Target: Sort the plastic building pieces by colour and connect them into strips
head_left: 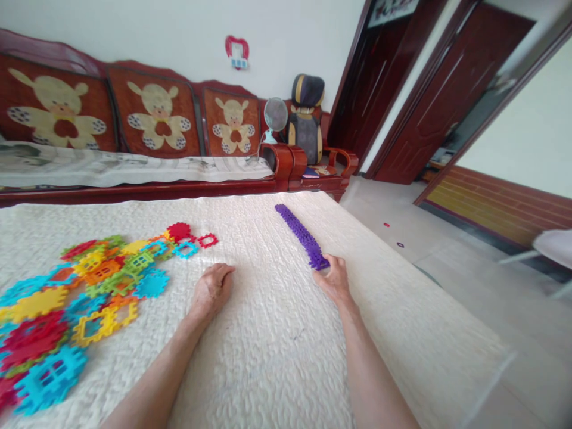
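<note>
A long row of purple interlocking plastic pieces [300, 232] lies on the cream quilted cover, slanting away toward the far edge. At its near end is my right hand [333, 276], thumb on one side and fingers on the other, curved against the last pieces. My left hand [215, 285] rests on the cover with its fingers curled in, and nothing shows in it. Left of that hand spreads a loose pile of toothed plastic pieces [105, 271] in red, yellow, blue, green and orange. A small red frame piece [208, 240] sits at the pile's right edge.
The quilted table cover [268, 357] runs to an edge on the right. Beyond the table stands a wooden sofa [179, 189] with bear cushions and a small fan [276, 114]. Two small pieces, one red [386, 224] and one purple [400, 245], lie on the floor.
</note>
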Action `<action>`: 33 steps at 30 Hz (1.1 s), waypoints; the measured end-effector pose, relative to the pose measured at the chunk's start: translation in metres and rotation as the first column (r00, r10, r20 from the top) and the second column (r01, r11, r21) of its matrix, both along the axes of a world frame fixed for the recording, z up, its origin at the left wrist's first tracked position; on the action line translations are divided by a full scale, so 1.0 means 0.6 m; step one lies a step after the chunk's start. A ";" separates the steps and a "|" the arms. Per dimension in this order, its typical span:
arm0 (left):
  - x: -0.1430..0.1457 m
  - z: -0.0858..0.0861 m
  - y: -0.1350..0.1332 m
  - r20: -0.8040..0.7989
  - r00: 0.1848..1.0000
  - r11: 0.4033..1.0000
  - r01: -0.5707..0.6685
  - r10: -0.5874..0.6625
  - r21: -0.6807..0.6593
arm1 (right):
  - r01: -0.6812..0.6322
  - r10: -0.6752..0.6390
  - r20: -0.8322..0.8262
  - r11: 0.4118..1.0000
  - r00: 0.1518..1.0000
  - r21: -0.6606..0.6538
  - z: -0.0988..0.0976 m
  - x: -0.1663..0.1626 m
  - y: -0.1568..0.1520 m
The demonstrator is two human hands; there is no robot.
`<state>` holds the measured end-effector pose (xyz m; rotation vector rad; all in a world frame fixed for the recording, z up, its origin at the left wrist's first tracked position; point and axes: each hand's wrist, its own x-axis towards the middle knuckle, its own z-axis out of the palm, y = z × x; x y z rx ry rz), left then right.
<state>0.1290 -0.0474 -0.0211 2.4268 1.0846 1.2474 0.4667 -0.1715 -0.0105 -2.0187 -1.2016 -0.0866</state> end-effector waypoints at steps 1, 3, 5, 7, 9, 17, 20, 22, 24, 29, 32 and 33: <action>0.001 0.001 -0.001 0.003 1.000 1.000 -0.003 0.003 -0.002 | -0.003 0.003 0.029 1.000 1.000 -0.003 -0.002 0.001 0.002; 0.002 0.003 -0.004 -0.001 1.000 1.000 -0.009 0.009 -0.013 | -0.003 0.004 0.083 1.000 0.997 -0.013 -0.009 0.003 0.005; 0.004 0.005 -0.006 -0.015 1.000 0.999 -0.014 0.013 -0.032 | 0.007 -0.002 0.131 0.999 0.991 -0.038 -0.015 0.008 0.008; 0.005 0.006 -0.007 -0.025 1.000 0.998 -0.015 0.014 -0.053 | 0.021 -0.011 0.166 0.998 0.986 -0.061 -0.019 0.013 0.010; 0.006 0.008 -0.008 -0.025 0.999 0.997 -0.022 0.020 -0.071 | 0.022 -0.015 0.202 0.999 0.979 -0.034 -0.015 0.014 0.011; 0.008 0.016 -0.013 -0.018 1.000 0.992 -0.004 0.002 -0.126 | -0.392 0.312 0.294 0.879 0.903 0.271 0.018 -0.071 0.039; 0.009 0.016 -0.011 -0.024 1.000 0.991 -0.002 -0.002 -0.131 | -0.533 0.485 0.270 0.834 0.832 0.142 0.007 -0.093 0.053; 0.009 0.016 -0.010 -0.033 0.999 0.991 -0.008 0.004 -0.134 | -0.542 0.507 0.259 0.836 0.822 0.081 -0.001 -0.092 0.060; 0.010 0.015 -0.010 -0.040 0.999 0.991 -0.011 0.006 -0.136 | -0.530 0.503 0.253 0.847 0.826 0.045 -0.006 -0.086 0.064; 0.011 0.012 -0.008 -0.027 1.000 0.986 0.001 -0.005 -0.167 | -0.496 0.482 0.238 0.868 0.843 -0.001 -0.007 -0.080 0.068; 0.011 0.011 -0.006 0.001 1.000 0.979 0.005 -0.005 -0.206 | -0.491 0.482 0.222 0.871 0.847 -0.017 -0.006 -0.083 0.070; 0.011 0.011 -0.006 0.006 1.000 0.977 0.003 -0.001 -0.214 | -0.492 0.484 0.215 0.870 0.848 -0.019 -0.006 -0.083 0.070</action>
